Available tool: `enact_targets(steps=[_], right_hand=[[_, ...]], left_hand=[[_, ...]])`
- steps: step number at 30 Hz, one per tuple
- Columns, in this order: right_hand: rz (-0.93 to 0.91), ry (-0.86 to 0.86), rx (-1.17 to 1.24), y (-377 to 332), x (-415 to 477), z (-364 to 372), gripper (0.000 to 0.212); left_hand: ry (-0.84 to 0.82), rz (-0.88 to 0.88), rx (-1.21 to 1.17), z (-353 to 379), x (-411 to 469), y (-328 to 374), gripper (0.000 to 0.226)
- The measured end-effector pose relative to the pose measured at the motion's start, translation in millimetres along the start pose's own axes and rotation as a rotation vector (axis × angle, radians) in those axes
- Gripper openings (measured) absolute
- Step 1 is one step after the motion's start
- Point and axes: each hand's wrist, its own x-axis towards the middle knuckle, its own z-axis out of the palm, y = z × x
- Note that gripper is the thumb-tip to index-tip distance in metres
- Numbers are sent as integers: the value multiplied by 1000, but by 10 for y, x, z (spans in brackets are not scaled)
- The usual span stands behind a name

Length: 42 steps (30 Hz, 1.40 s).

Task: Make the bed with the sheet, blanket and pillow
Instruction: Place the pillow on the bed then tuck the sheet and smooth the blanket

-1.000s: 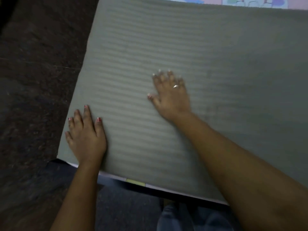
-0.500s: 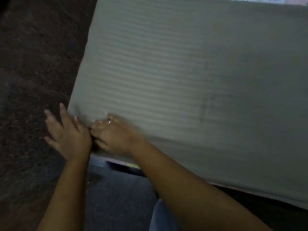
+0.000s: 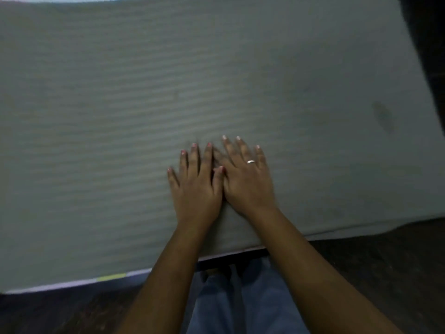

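One striped sheet (image 3: 168,80); two grips: left grip (image 3: 196,186), right grip (image 3: 245,182); one ring (image 3: 251,161); perhaps one patterned underlayer (image 3: 113,277).

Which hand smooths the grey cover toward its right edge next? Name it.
The right hand: it lies flat on the grey cover nearer that edge; the left hand would likely cross it.

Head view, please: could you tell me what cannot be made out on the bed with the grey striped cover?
Grey striped cover: sheet or blanket, blur hides the weave.
Pillow: none seen; the frame's top edge cuts the bed.
Cloth beneath the flat left hand and right hand: covered by the palms.
Dark oval mark: stain or shadow, too blurred.
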Motion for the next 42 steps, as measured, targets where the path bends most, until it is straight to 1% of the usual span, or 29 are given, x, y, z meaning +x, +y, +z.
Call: enact_targets(steps=[5, 10, 13, 16, 18, 19, 20, 21, 22, 23, 24, 25, 26, 29, 31, 34, 38, 42], right_hand=[[268, 17, -46, 1046, -263, -221, 54], [465, 69, -84, 2036, -636, -434, 55], [593, 114, -89, 2587, -893, -520, 58], [840, 158, 0, 3058, -1065, -618, 62], [1009, 190, 41, 3209, -1023, -675, 63], [1031, 226, 24, 3205, -921, -696, 63], [980, 274, 7, 3121, -776, -714, 61], [856, 319, 7, 2981, -575, -714, 59], [689, 335, 6, 2794, -355, -682, 56], [514, 319, -16, 2594, -134, -616, 54], [384, 283, -40, 2429, 92, -547, 53], [316, 245, -43, 2309, 292, -502, 52], [291, 214, -38, 2282, 481, -491, 53], [293, 196, -83, 2546, 814, -531, 54], [356, 204, -115, 2815, 875, -602, 56], [493, 242, -100, 3054, 818, -700, 59], [557, 215, -75, 3250, 664, -761, 64], [662, 244, -14, 3308, 511, -780, 65]], left_hand=[[-82, 259, 95, 340, -48, 744, 64], [-62, 438, 164, 601, -180, 1312, 57], [-71, 483, 165, 691, -230, 1500, 55], [-89, 526, 168, 750, -209, 1658, 55], [-96, 550, 143, 786, -163, 1737, 54], [-97, 567, 120, 809, -115, 1786, 54], [-93, 579, 92, 821, -66, 1833, 54], [-86, 581, 67, 845, 11, 1895, 55], [-70, 564, 46, 858, 97, 1953, 56], [-43, 528, 30, 867, 193, 2003, 57], [-12, 478, 18, 877, 318, 2059, 59], [17, 421, -1, 877, 448, 2100, 61], [31, 366, -11, 882, 602, 2145, 62], [42, 297, 38, 896, 994, 2243, 59], [70, 294, 67, 916, 1123, 2310, 56], [110, 280, 98, 949, 1131, 2334, 55], [125, 265, 110, 979, 1123, 2318, 55], [129, 257, 128, 1001, 1128, 2335, 56]])
